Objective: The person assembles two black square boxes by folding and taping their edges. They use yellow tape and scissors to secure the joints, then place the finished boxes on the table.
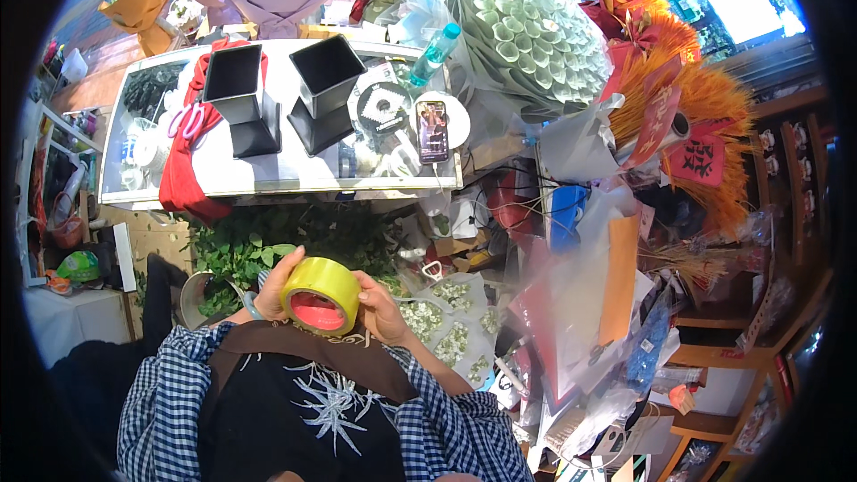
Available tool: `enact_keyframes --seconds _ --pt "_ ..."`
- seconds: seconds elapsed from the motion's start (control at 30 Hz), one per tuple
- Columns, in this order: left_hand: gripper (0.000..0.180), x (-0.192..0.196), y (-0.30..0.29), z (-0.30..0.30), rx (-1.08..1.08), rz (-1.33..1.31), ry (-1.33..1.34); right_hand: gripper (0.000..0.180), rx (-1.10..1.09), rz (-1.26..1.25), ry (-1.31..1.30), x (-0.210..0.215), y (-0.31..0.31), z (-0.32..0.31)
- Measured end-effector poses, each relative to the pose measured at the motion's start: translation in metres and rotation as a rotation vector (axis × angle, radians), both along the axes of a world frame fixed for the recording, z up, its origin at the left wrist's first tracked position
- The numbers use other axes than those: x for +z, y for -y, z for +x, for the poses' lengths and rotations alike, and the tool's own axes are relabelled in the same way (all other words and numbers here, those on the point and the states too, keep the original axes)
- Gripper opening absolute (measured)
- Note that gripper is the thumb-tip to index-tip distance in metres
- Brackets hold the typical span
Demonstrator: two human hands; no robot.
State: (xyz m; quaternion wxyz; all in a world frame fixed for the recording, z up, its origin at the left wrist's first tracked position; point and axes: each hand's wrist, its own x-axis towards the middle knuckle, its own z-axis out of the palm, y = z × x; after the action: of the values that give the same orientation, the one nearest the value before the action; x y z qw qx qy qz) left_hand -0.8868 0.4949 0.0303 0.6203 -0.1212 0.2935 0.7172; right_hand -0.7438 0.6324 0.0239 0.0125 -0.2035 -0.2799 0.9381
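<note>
A glass-topped display counter carries a red cloth that droops over its near edge toward the left corner, two black square-mouthed vases mid-top, and a teal-capped bottle by its far right corner. Before the near edge, the left hand and right hand grip a yellow tape roll between them, fingers on its opposite sides. Toward the counter's right edge lies a smartphone; pink-handled scissors rest on the cloth, toward the left edge.

Two black vases stand on the white table — near them are a red cloth, scissors and a phone.
</note>
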Motion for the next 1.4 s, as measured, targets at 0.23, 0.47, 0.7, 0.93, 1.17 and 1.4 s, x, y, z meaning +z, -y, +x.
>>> enact_keyframes --seconds 0.23,0.47,0.7,0.93,1.17,1.4 --pt "0.026 -0.011 0.004 -0.011 -0.101 0.064 -0.404 0.024 0.01 0.238 0.129 0.008 -0.008 -0.018" --pt "0.027 0.013 0.0 -0.016 -0.222 0.036 -0.491 0.035 0.197 0.488 0.113 0.016 -0.018 -0.041" --pt "0.019 0.016 -0.016 -0.015 -0.288 0.041 -0.539 0.041 0.258 0.952 0.072 0.043 -0.031 -0.047" --pt "0.01 0.013 -0.019 -0.017 -0.302 0.089 -0.633 0.031 0.317 1.582 0.309 0.075 -0.009 -0.049" --pt "0.013 0.03 -0.008 -0.021 -0.432 0.215 -0.54 0.032 0.213 1.283 0.118 0.08 -0.018 -0.029" --pt "0.025 0.043 -0.005 -0.027 -0.515 0.282 -0.549 0.028 0.12 0.894 0.115 0.067 -0.014 -0.014"
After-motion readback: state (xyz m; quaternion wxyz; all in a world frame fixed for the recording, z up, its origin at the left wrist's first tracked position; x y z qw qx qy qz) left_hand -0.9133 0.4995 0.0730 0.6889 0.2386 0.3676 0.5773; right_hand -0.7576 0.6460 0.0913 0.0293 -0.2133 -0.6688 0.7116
